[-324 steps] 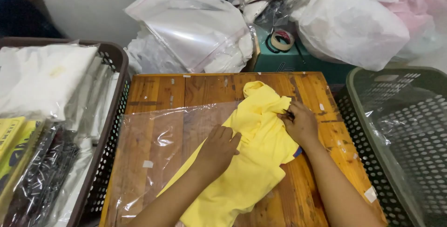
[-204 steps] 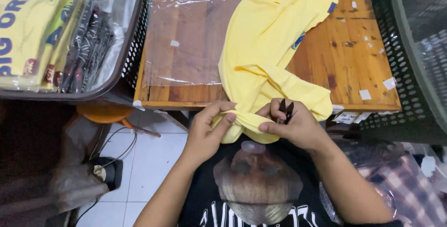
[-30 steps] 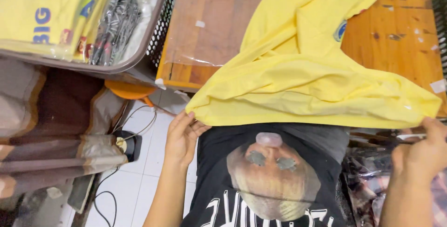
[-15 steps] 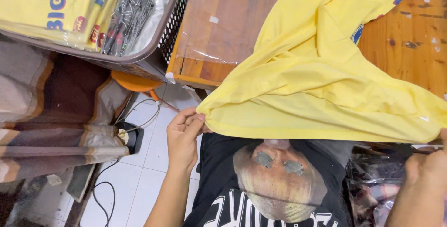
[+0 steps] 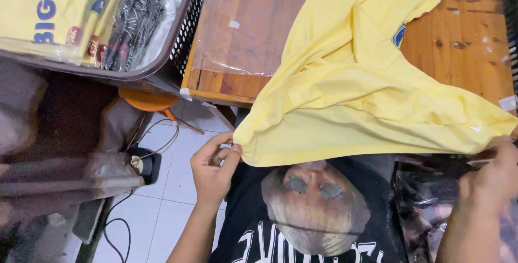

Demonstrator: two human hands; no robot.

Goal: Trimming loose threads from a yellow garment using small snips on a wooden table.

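Observation:
A yellow shirt (image 5: pixel 356 90) hangs off the near edge of the wooden table (image 5: pixel 464 52), stretched wide by its bottom hem. My left hand (image 5: pixel 213 166) pinches the hem's left corner, below the table edge. My right hand (image 5: pixel 493 179) grips the hem's right corner at the frame's right side. A clear plastic bag (image 5: pixel 243 25) lies flat on the table, left of the shirt. A small blue patch shows on the shirt's chest.
A dark mesh basket (image 5: pixel 178 42) with packed yellow shirts in plastic stands to the left of the table. An orange stool (image 5: pixel 145 100) and black cables lie on the white tiled floor. Crinkled plastic bags (image 5: pixel 426 198) sit low at the right.
My hands have pulled the hem further apart and the shirt is spread wider. The view has shifted to the left, so everything sits further right in frame.

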